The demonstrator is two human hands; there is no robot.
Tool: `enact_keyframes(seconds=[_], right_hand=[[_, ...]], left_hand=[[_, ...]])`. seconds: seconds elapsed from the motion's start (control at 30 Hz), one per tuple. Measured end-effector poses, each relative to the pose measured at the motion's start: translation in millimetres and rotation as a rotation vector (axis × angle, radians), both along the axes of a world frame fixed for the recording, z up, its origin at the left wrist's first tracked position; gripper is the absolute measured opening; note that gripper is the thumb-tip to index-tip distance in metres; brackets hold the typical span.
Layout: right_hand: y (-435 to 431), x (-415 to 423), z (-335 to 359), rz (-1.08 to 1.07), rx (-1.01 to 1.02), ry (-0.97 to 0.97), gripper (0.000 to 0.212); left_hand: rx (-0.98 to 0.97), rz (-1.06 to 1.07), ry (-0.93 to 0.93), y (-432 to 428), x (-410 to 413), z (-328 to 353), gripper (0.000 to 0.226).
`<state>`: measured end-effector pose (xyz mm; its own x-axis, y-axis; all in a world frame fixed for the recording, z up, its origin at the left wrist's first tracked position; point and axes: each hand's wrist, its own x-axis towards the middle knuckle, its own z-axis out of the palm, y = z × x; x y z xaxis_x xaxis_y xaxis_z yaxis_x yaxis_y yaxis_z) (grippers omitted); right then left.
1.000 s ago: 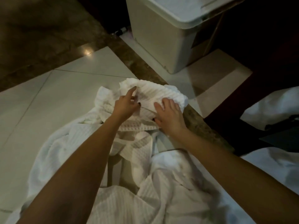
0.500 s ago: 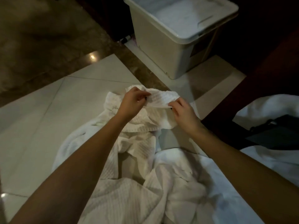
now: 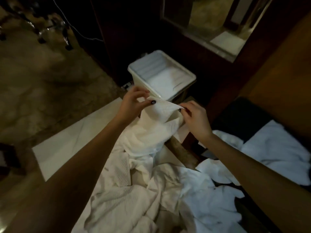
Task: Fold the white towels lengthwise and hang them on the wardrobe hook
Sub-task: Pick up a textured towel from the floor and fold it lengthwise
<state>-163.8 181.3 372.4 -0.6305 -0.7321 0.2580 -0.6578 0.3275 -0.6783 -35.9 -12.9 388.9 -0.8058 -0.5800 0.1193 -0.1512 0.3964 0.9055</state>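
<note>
Both hands hold one white towel (image 3: 151, 132) up by its top edge, in front of a white lidded box (image 3: 161, 73). The left hand (image 3: 133, 103) pinches the left end of that edge between thumb and curled fingers, the dark thumbnail lying on the cloth. The right hand (image 3: 196, 119) pinches the right end between thumb and fingertips, its back turned toward the camera. Between the two grips the edge runs almost taut, sagging slightly and sloping down to the right. Below it the towel hangs in loose folds and its lower part runs into a crumpled pile (image 3: 127, 199) of white cloth on the floor; where the towel ends and the pile begins I cannot tell. The pile lies partly on a pale tile (image 3: 72, 142), with mottled brown floor (image 3: 42, 89) beyond it to the left. The box stands just behind the hands against dark wood (image 3: 134, 31). To the right, apart from the pile, more white cloth (image 3: 276, 148) lies on a dark surface. A thin pale cable (image 3: 80, 33) trails across the upper left. Both forearms reach in from the bottom edge, bare to the elbow.
</note>
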Motion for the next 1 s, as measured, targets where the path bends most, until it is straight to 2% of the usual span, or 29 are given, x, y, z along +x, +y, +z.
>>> enact_keyframes(seconds=[0.07,0.2,0.3,0.33,0.53,0.77,0.9,1.0], right_hand=[[6.4,1.8,66.9,0.008,-0.025,-0.054,0.022],[23.7,11.7,192.9,0.0,-0.08,-0.138,0.018],[43.9,24.3,278.5,-0.004,-0.161,-0.174,0.016],[52.6,29.6,305.5,-0.009,-0.188,-0.164,0.017],[118.7,60.1,449.4,-0.092,-0.414,-0.015,0.03],[183.6,79.0,577.0,-0.121,-0.684,0.009,0.04],[207.7,86.1,601.3,-0.196,-0.787,-0.012,0.038],[229.4,86.4,612.3,-0.257,-0.796,-0.052,0.028]], left_hand=[[0.096,-0.071,0.047,2.4,1.4,70.2,0.01],[0.027,-0.186,0.084,20.6,7.2,211.7,0.015],[0.093,-0.203,0.134,39.3,14.8,306.5,0.007],[0.106,-0.209,0.164,47.0,16.7,336.9,0.003],[0.079,-0.288,0.355,114.0,14.0,498.7,0.013],[0.025,-0.482,0.458,203.9,-2.8,615.4,0.018],[0.053,-0.552,0.486,243.8,-10.7,648.4,0.017],[0.001,-0.648,0.439,273.2,-16.3,666.3,0.012]])
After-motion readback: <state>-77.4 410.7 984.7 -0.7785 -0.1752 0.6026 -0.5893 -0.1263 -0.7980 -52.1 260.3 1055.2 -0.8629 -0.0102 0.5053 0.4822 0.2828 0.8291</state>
